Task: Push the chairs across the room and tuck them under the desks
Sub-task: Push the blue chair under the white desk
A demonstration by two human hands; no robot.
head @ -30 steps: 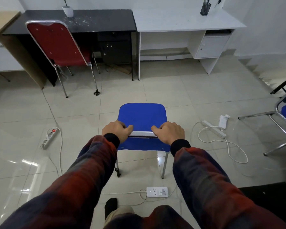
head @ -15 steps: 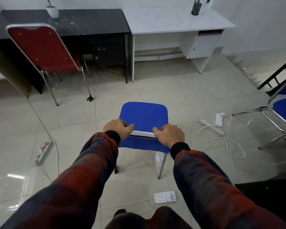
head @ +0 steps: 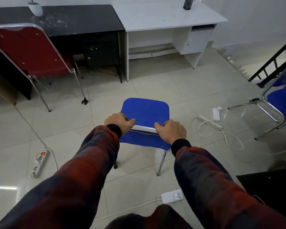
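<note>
Our hands: the left hand (head: pixel 118 122) and the right hand (head: pixel 171 131) each grip the chrome top rail of the blue chair (head: pixel 145 111), with the fingers (head: pixel 124 116) curled over it.
Blue chair: it stands on the tiled floor in mid-room with its seat pointing away from us. It is well apart from the white desk (head: pixel 163 15) and roughly in line with that desk's knee space.
Step in hand: we judge this to be the push toward the white desk. The tuck is not yet done.
Risk, cables: the power strip (head: pixel 209 120) and its looped cable (head: pixel 221 133) lie near the chair's right side. If we drift right, a leg could snag them.
Risk, underfoot: a socket block (head: pixel 172 196) lies by our feet, so we could trip on its cord.
Risk, tipping: we are pushing high on the back. If a leg catches on a tile joint, the chair may pitch forward.
Risk, steering: if we veer left, the chair meets the panel where the black desk (head: pixel 81 22) adjoins the white desk, or the red chair (head: pixel 28 52).
</note>
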